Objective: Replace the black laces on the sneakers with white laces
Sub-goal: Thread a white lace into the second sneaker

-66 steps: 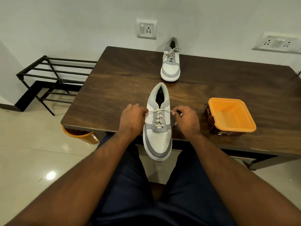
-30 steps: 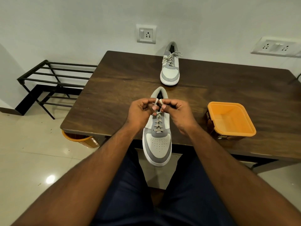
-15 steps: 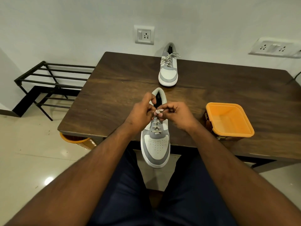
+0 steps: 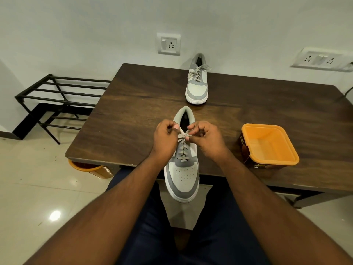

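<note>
The near sneaker lies at the front edge of the wooden table, toe overhanging toward the person. It is threaded with a white lace. The left hand and right hand each pinch a lace end above the top eyelets, fingers curled; whether a knot has formed there cannot be told. The second sneaker, laced white, stands at the far edge. An orange tub sits right of the hands.
</note>
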`<state>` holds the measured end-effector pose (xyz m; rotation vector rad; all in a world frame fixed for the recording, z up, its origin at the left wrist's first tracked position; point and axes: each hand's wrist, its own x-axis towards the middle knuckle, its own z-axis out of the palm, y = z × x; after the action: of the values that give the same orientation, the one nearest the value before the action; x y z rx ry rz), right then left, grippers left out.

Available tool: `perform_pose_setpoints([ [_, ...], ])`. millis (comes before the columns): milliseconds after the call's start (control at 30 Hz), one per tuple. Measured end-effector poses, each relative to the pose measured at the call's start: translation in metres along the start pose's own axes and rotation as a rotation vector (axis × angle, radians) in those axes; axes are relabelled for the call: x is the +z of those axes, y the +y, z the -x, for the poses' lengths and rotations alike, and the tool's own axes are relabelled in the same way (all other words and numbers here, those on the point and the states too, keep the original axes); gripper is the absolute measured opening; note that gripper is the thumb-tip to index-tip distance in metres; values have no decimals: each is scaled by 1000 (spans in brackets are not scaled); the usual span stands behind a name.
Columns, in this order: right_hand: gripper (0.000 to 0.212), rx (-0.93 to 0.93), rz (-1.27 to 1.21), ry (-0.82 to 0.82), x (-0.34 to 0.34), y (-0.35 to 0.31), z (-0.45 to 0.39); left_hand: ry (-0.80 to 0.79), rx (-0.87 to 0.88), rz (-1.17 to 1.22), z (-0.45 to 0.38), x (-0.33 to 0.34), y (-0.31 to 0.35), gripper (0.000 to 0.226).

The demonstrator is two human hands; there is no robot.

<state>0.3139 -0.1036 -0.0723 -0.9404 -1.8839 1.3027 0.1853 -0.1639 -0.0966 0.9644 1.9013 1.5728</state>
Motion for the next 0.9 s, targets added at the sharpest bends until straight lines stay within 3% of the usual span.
perform_pose_setpoints([
  [133,20,-390,315,-86,-4,2,0,-11,-210,180,-5,3,10,13],
  [200,17,-455,411,-127,-6,1,-1,-53,-234,215,-7,1,13,15],
  [300,26,-291,489,-224,-9,-2,-7,-85,-198,229,-6,-2,14,20],
  [433,30,124,64,-274,-7,-11,-16,-86,-95,310,5,-6,7,13],
  [467,30,159,-13,-259,-7,-13,-18,-87,-20,258,9,-8,5,10],
  [567,29,207,-135,-182,-6,-13,-18,-85,238,-50,21,-10,-5,29],
  [767,24,224,-158,-169,-4,-6,-12,-188,402,-264,23,-17,-23,18],
  [900,22,315,-192,123,-15,14,-14,-138,348,-318,20,-33,-43,17],
])
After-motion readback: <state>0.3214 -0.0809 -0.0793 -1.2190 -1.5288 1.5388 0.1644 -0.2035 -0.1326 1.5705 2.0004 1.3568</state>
